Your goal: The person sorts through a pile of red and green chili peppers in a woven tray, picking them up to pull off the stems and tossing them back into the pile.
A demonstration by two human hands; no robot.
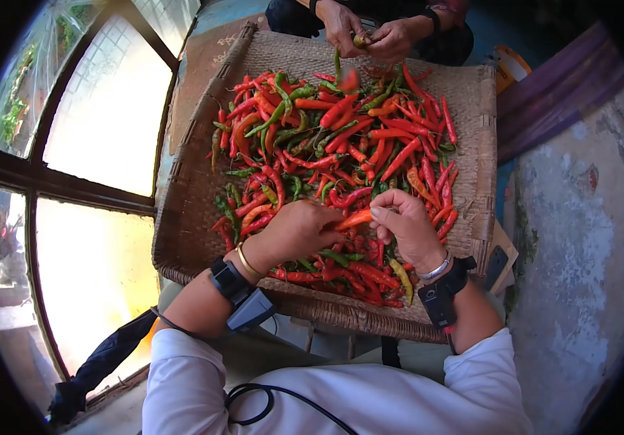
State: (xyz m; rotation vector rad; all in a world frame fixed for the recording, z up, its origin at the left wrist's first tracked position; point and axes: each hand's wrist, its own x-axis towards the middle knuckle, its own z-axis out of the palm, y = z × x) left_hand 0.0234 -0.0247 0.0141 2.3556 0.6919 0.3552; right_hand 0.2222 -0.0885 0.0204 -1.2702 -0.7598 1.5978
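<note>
An orange-red chili pepper (pixel 355 220) is held between my two hands above the near part of the woven basket (pixel 471 167). My left hand (pixel 301 226) has its fingers closed around the pepper's left end. At the other end, the thumb and fingers of my right hand (pixel 405 226) pinch it. Red and green chili peppers (pixel 326 138) lie heaped in the basket beyond my hands. More red peppers (pixel 348 275) lie on the near side, with a yellowish pepper (pixel 401 279) below my right hand.
Across the basket, another person's hands (pixel 370 35) hold a green pepper. A framed window (pixel 101 130) stands at the left. A purple cloth (pixel 566 94) and a worn wall or floor surface (pixel 580 217) are at the right. A dark folded umbrella-like object (pixel 109 362) leans at lower left.
</note>
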